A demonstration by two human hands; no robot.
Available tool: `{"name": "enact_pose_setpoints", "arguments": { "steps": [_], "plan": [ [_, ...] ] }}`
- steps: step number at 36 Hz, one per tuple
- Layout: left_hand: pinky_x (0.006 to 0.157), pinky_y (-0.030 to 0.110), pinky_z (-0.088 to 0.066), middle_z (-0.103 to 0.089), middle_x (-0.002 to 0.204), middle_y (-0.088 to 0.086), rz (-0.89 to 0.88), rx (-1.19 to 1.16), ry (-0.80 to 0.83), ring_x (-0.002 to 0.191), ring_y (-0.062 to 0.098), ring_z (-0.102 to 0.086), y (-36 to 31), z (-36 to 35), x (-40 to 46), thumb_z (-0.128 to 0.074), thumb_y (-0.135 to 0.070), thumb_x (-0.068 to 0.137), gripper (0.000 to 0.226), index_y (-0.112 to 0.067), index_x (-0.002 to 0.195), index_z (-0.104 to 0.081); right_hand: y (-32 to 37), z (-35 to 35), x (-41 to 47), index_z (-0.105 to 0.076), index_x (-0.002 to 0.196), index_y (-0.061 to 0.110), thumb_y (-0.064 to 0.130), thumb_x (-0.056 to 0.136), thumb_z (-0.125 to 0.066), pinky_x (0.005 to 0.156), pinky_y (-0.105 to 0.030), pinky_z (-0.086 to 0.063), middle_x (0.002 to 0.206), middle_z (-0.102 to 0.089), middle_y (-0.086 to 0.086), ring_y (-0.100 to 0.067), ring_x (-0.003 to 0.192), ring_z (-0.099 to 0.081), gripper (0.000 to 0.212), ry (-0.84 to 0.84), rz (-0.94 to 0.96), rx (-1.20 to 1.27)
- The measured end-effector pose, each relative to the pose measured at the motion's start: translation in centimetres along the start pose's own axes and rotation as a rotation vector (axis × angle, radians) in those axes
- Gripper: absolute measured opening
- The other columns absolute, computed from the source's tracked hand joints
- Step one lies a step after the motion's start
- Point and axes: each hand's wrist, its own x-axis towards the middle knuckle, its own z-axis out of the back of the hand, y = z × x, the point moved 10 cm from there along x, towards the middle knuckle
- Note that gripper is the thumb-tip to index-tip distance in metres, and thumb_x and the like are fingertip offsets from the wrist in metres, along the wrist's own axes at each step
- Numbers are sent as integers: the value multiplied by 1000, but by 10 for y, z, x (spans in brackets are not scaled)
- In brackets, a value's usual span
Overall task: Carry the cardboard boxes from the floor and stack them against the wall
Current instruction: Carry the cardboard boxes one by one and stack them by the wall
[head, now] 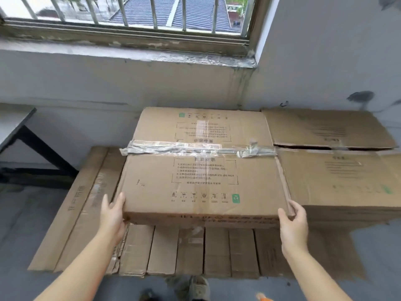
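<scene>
Left hand [112,216] and right hand [293,220] clamped on near corners of flat, tape-sealed brown cardboard box [201,170], below the barred window [130,16].

Light source: daylight is coming in through the barred window [134,14] at the top.
Brightness: the room is looking evenly lit, soft and slightly cool.
Glare: the tape [195,147] across the box [201,170] is glinting white.
Shadows: a soft shadow is lying under the box's near edge.
Blur: print on the right-hand box [347,177] is smearing; the floor [19,224] is looking soft.
Distortion: the window bars and wall lines are bowing toward the edges.
</scene>
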Motion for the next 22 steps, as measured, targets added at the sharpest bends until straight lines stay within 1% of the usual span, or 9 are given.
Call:
{"name": "enact_pose_setpoints", "arguments": {
  "steps": [2, 4, 6, 8, 10, 12, 17, 20, 22],
  "plan": [
    [102, 60, -33, -20, 158, 8, 76, 23, -52, 138, 34, -31, 12, 8, 0, -53, -33, 96, 73, -23, 153, -9, -15, 4, -3, -44, 130, 15, 16, 92, -61, 104, -43, -40, 135, -47, -11, -29, 122, -47, 41, -89, -69, 62],
    [101, 72, -28, -15, 158, 16, 217, -22, -51, 141, 44, -21, 26, 8, -4, -55, -42, 93, 75, -20, 152, -14, -33, 1, -5, -40, 132, 13, 22, 90, -64, 103, -49, -43, 135, -46, -12, -28, 119, -49, 49, -118, -238, 194],
    [98, 75, -29, -19, 155, 24, 352, -135, 0, 138, 49, -22, 35, -2, -9, -56, -41, 93, 70, -17, 149, -21, -46, -14, -7, -32, 141, 11, 26, 92, -62, 101, -55, -43, 144, -38, -13, -31, 128, -42, 60, -47, -425, 330],
    [97, 72, -33, -26, 151, 26, 399, -229, 48, 135, 49, -29, 34, -12, -12, -55, -35, 94, 64, -12, 146, -26, -48, -28, -4, -24, 147, 7, 28, 94, -58, 99, -58, -42, 151, -30, -18, -38, 134, -36, 67, 55, -500, 409],
    [100, 69, -33, -27, 150, 26, 385, -258, 54, 136, 47, -30, 29, -17, -12, -54, -32, 95, 61, -10, 145, -27, -42, -35, 1, -28, 144, 0, 25, 97, -52, 97, -58, -43, 144, -38, -24, -39, 128, -44, 58, 112, -504, 479],
    [102, 67, -33, -27, 151, 24, 370, -263, 41, 137, 45, -29, 24, -21, -9, -54, -31, 96, 59, -11, 145, -28, -33, -38, 5, -34, 138, -5, 20, 99, -49, 101, -55, -40, 139, -45, -25, -37, 122, -49, 49, 120, -498, 503],
    [102, 64, -35, -28, 151, 21, 370, -281, 42, 138, 42, -30, 15, -35, -1, -55, -32, 95, 58, -10, 144, -30, -13, -45, 12, -38, 136, -7, 18, 99, -50, 108, -50, -37, 141, -45, -22, -34, 128, -46, 46, 108, -480, 526],
    [88, 61, -46, -28, 152, 19, 322, -264, 86, 137, 42, -32, 4, -43, 11, -54, -32, 96, 57, -12, 144, -31, -4, -50, 14, -37, 136, -8, 19, 99, -48, 109, -49, -36, 139, -45, -22, -35, 129, -45, 46, 115, -461, 528],
    [80, 59, -49, -27, 153, 18, 291, -203, 98, 136, 42, -33, 0, -44, 17, -53, -32, 97, 56, -13, 144, -30, 2, -52, 14, -36, 136, -9, 18, 100, -47, 109, -50, -36, 138, -45, -23, -36, 129, -45, 46, 113, -439, 506]
  ]
}}
